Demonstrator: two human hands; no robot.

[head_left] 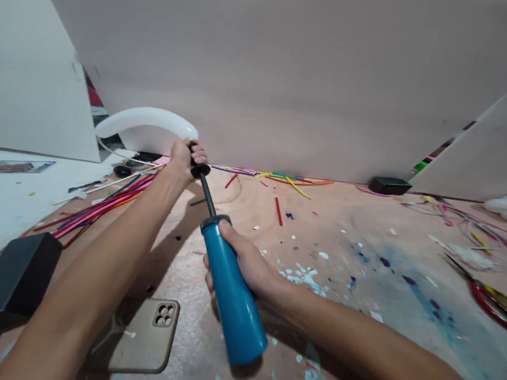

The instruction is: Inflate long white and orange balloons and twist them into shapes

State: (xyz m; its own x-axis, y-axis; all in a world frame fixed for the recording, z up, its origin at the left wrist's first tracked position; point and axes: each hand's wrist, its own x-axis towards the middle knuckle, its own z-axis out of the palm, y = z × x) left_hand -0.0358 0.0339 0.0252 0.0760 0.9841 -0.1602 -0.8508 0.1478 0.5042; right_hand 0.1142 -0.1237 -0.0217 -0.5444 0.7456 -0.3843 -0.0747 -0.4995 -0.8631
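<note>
In the head view, the blue pump (233,306) slants from just below the centre towards 11 o'clock, held above the bench (304,228) with its black rod (207,195) drawn out. Your right hand (248,261) is wrapped round the barrel near its upper collar, thumb along the top and fingers clamped on the plastic. The fingers of your left hand (187,157), at 10 o'clock, are closed round the black end piece (200,171) of the rod, and the white balloon (151,117) arches from that hand towards 9 o'clock; whether they also pinch its neck, you cannot tell. Expect the pump to be light and stiff, its glossy barrel perhaps slippery if your palm is damp, so the upper barrel beside the collar is a sound place to grip. The rod looks slim, so keep push and pull in line with it. The balloon should be almost weightless, soft and fragile: take it at the neck, press the swollen part only gently, and keep it well clear of the scissors (495,303), whose points could burst it, lying at 4 o'clock.
</note>
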